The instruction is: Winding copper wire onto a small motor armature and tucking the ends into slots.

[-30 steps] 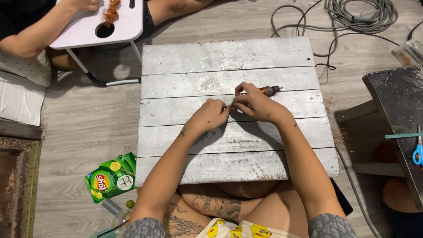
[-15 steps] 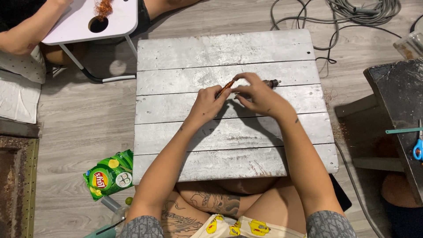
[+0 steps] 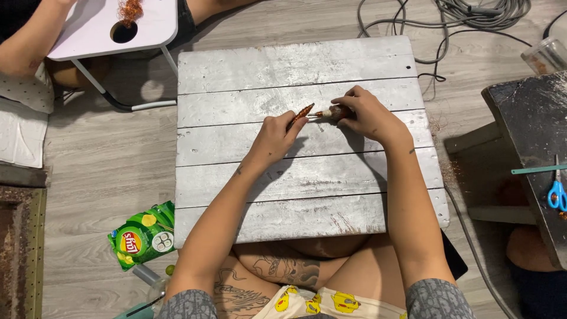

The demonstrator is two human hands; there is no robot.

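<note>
I sit cross-legged behind a low table of whitewashed planks (image 3: pixel 307 65). My left hand (image 3: pixel 276 136) pinches a twisted bundle of copper-coloured wire (image 3: pixel 300 114) between thumb and fingers. My right hand (image 3: pixel 367 115) grips the other end of the same piece, a short brown cable stub (image 3: pixel 331 111), just above the second plank. The two hands are a few centimetres apart, with the bare wire stretched between them.
Another person's arm (image 3: pixel 26 50) rests by a small white folding table (image 3: pixel 97 26) with a tuft of copper wire (image 3: pixel 130 9) at top left. A green snack bag (image 3: pixel 142 236) lies on the floor at left. Grey cables (image 3: pixel 472 12) coil at top right; a dark bench (image 3: pixel 531 136) with blue scissors (image 3: pixel 556 194) stands right.
My hands have drawn apart, exposing more of the copper strand between them. The view has shifted slightly, so the table sits lower in the frame.
</note>
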